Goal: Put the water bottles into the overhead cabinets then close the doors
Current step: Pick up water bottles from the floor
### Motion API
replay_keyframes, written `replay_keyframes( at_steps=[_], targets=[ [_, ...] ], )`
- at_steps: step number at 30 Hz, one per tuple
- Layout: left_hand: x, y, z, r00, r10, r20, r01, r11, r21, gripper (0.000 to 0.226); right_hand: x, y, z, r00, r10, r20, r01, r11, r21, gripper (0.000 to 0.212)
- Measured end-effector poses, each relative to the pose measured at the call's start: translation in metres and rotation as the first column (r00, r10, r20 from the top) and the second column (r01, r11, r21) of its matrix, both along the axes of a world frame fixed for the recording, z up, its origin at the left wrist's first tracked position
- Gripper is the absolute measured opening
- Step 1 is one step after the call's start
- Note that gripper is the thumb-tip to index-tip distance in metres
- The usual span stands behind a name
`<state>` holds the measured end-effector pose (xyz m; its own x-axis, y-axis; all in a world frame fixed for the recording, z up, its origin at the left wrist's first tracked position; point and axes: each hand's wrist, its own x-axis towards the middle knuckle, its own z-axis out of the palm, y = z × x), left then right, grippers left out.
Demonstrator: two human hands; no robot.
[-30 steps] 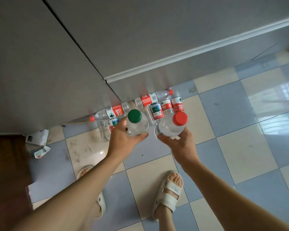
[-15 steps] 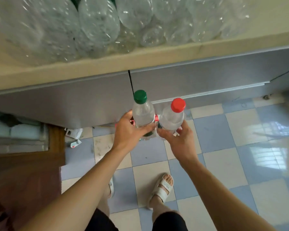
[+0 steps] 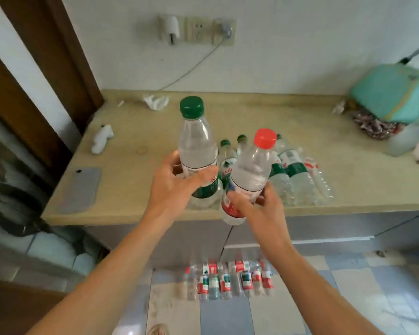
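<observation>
Head view: left hand (image 3: 172,189) grip clamped on green-capped bottle (image 3: 197,151), right hand (image 3: 259,209) grip clamped on red-capped bottle (image 3: 250,175) at its 3 o'clock, above counter (image 3: 131,189).

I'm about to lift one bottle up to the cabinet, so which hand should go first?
Left, probably. The left hand holds the clear plastic green-capped bottle higher and nearly upright; the right hand holds the tilted red-capped bottle lower. The cabinet itself is out of view.
</observation>
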<state>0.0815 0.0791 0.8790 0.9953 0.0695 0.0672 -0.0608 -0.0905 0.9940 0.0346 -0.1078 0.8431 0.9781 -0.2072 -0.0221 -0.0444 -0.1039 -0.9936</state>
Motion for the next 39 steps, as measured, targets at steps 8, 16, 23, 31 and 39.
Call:
replay_keyframes(
  at_steps=[8,16,23,31,39],
  targets=[
    [0.078,0.081,0.145,0.968,-0.067,0.242,0.060,0.998,0.033,0.040,0.083,0.081,0.146,0.967,-0.061,0.248,0.048,0.997,0.061,0.059],
    [0.127,0.105,0.264,0.909,-0.033,0.416,0.009,0.998,0.061,0.041,0.138,0.106,0.266,0.908,0.010,0.419,-0.029,0.999,0.038,0.044],
    [0.138,0.114,0.351,0.837,0.054,0.544,-0.103,0.993,0.059,0.038,0.175,0.105,0.360,0.825,0.099,0.556,-0.125,0.992,0.008,0.039],
    [0.171,0.134,0.440,0.787,0.147,0.599,-0.212,0.976,0.040,0.045,0.222,0.098,0.461,0.743,0.153,0.652,-0.190,0.982,-0.014,0.034],
    [0.248,0.147,0.499,0.806,0.205,0.556,-0.214,0.976,-0.049,0.029,0.293,0.101,0.526,0.756,0.127,0.642,-0.169,0.986,0.004,0.032]
  ],
)
